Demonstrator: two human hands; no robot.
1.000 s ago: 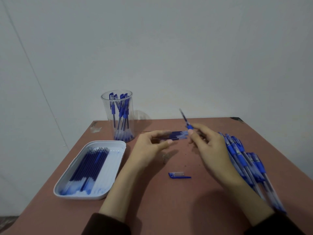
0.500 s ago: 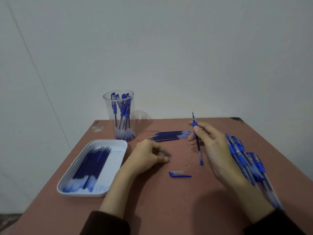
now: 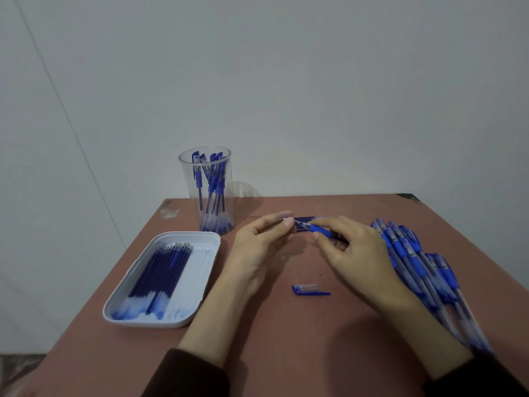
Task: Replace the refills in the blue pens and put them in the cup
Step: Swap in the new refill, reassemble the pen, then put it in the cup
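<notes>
Holding pen (image 3: pixel 320 229) | right hand (image 3: pixel 357 262) grips barrel | left hand (image 3: pixel 257 247) fingers (image 3: pixel 287 222) pinch tip

single head-worn view, facing forward and down, near table (image 3: pixel 286 353)

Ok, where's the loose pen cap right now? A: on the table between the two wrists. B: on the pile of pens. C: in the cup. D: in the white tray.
A: the pen cap lies flat on the bare table, touching nothing else.
</notes>
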